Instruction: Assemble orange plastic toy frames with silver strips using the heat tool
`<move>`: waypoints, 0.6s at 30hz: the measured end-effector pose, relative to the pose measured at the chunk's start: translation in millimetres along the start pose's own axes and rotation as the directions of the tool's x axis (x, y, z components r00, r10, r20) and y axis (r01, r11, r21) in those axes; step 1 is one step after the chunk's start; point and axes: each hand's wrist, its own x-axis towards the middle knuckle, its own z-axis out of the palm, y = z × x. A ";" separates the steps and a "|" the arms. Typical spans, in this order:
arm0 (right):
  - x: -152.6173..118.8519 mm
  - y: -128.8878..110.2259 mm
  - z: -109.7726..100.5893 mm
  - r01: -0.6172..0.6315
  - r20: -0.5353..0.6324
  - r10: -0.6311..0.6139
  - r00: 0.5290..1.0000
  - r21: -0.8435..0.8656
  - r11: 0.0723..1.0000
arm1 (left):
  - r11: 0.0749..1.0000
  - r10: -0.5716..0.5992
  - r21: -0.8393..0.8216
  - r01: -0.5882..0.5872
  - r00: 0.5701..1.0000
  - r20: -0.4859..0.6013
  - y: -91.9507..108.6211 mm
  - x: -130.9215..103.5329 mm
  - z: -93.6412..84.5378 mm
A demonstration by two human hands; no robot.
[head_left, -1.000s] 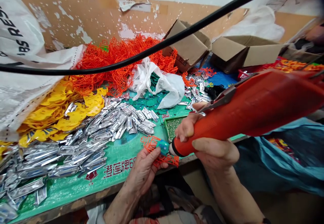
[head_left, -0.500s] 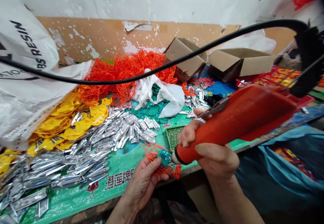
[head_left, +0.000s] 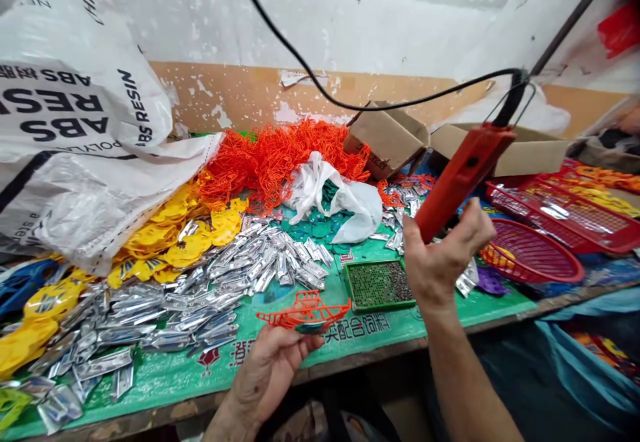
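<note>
My left hand (head_left: 280, 355) pinches an orange plastic boat-shaped frame (head_left: 309, 307) at its lower edge, above the table's front part. A teal piece (head_left: 311, 327) sits against the frame's underside, partly hidden by my fingers. On the right, my right hand (head_left: 443, 259) is around the lower part of a red electric screwdriver (head_left: 463, 169). The tool leans, its top hanging from a black cord (head_left: 360, 107), and its tip is hidden behind my hand. A green tray (head_left: 377, 307) of small metal screws lies between my hands.
Silver strips (head_left: 200, 302) lie heaped at the left, beside yellow plastic parts (head_left: 173, 239). Behind are an orange frame pile (head_left: 280, 159), a white bag (head_left: 355, 212) and cardboard boxes (head_left: 387, 135). Red baskets (head_left: 535, 252) stand at the right. A large resin sack (head_left: 125, 189) leans at the left.
The screwdriver has moved away from the orange frame, up and to the right, with my right hand. My left hand has turned the frame more upright. The view has shifted, showing the screw tray fully.
</note>
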 end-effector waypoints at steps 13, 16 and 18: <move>-46.4 -13.4 93.6 0.349 0.917 0.101 0.386 -0.246 0.904 | 0.997 0.050 -0.049 -0.054 0.996 -0.076 5.3 -0.5 -7.4; -45.0 -9.6 101.5 0.317 0.928 0.173 0.331 -0.282 0.905 | 0.996 0.077 -0.033 -0.077 0.997 -0.011 7.1 0.1 -9.9; -44.3 -6.6 104.9 0.278 0.930 0.203 0.308 -0.292 0.915 | 0.997 0.079 -0.024 -0.079 0.997 -0.019 8.2 0.3 -10.1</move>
